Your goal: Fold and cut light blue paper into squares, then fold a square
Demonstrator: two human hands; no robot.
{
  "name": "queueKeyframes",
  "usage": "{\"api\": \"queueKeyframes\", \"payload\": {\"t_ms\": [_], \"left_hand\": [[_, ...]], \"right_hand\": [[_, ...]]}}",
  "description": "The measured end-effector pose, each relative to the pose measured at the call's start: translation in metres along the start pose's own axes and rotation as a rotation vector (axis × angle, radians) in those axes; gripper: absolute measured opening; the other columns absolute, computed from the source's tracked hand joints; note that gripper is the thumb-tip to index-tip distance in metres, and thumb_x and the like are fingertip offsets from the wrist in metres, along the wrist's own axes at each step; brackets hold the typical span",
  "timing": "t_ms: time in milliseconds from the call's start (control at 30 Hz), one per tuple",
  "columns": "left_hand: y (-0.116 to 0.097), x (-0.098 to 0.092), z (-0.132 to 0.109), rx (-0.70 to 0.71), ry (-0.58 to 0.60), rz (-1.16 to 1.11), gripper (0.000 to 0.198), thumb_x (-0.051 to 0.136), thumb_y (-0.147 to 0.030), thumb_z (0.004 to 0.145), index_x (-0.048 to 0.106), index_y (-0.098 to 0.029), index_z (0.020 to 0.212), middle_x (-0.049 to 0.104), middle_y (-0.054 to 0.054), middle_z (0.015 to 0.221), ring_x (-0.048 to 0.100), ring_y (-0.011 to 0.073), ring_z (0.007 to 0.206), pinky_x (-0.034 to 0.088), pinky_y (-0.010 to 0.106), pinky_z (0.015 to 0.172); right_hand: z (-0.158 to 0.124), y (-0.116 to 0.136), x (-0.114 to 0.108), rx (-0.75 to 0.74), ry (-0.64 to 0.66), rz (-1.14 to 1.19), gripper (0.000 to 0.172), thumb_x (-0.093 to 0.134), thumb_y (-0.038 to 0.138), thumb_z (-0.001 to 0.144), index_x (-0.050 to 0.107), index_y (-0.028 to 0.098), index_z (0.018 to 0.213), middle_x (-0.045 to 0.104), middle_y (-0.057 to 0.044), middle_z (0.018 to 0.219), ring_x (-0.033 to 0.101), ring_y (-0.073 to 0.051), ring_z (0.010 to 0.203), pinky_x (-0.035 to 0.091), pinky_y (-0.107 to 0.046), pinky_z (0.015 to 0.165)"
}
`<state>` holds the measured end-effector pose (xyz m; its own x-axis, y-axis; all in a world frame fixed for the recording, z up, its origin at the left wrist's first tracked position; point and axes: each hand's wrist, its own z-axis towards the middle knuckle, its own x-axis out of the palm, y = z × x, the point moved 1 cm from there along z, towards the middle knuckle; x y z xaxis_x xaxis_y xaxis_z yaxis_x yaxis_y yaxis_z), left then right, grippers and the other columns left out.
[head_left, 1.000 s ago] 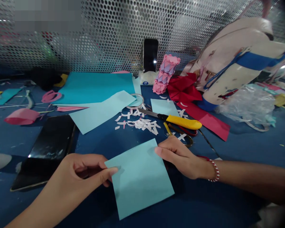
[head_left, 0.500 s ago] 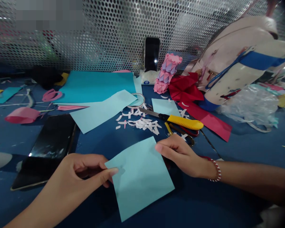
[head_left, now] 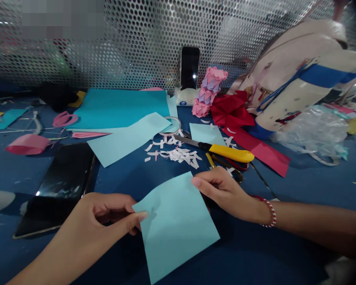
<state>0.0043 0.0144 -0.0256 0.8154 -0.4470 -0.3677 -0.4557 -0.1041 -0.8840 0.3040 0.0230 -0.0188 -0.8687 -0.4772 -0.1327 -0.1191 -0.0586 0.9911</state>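
Observation:
A light blue square of paper (head_left: 178,225) is held tilted between my two hands, its top edge bowed. My left hand (head_left: 112,213) pinches the upper left corner, thumb on top and fingers behind. At the upper right corner, my right hand (head_left: 225,192) grips the paper between thumb and forefinger, the other fingers curled. Just beyond my right hand lie a yellow utility knife (head_left: 231,153) with its blade out and a pair of scissors (head_left: 210,160), partly covered. White paper scraps (head_left: 182,155) are heaped past the square's top edge.
A black phone (head_left: 62,178) lies left of my left hand. Behind are blue sheets (head_left: 124,109), a light blue strip (head_left: 127,140), a tape roll (head_left: 176,126) and a propped phone (head_left: 190,67). To the right stand a bottle (head_left: 302,95) and a bag (head_left: 296,51).
The paper square's top edge bows more and its lower edge has dropped slightly towards me. Both hands keep their hold, with the right shifted a touch left.

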Motion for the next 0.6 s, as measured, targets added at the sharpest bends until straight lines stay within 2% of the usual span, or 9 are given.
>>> {"api": "queueKeyframes", "payload": {"t_ms": [200,367,600], "left_hand": [[-0.001,0.0015,-0.0007,0.012,-0.013,0.004,0.044,0.081,-0.059,0.09,0.076,-0.027,0.06,0.073,0.0,0.059,0.068,0.0149,0.059,0.049,0.018,0.054],[-0.0014,0.0013,-0.002,0.031,0.007,0.005,0.043,0.08,-0.056,0.09,0.075,-0.027,0.059,0.071,0.0,0.057,0.066,0.0148,0.059,0.047,0.018,0.053],[0.0029,0.0011,0.0005,0.003,0.036,0.033,0.048,0.077,-0.064,0.092,0.076,-0.027,0.062,0.07,0.0,0.06,0.063,0.0157,0.061,0.044,0.021,0.055]], "right_hand": [[-0.002,0.0038,-0.0029,0.022,0.054,0.025,0.068,0.067,0.058,0.109,0.053,0.02,0.055,0.06,0.0,0.053,0.053,-0.01,0.047,0.035,-0.022,0.047],[-0.0009,0.0048,-0.0019,-0.043,0.043,0.017,0.066,0.069,0.054,0.109,0.053,0.019,0.056,0.059,0.001,0.052,0.051,-0.008,0.047,0.034,-0.021,0.047],[-0.0005,0.0061,-0.0028,0.003,0.067,-0.005,0.067,0.064,0.057,0.111,0.057,0.019,0.057,0.062,0.0,0.054,0.054,-0.009,0.049,0.035,-0.022,0.049]]}}
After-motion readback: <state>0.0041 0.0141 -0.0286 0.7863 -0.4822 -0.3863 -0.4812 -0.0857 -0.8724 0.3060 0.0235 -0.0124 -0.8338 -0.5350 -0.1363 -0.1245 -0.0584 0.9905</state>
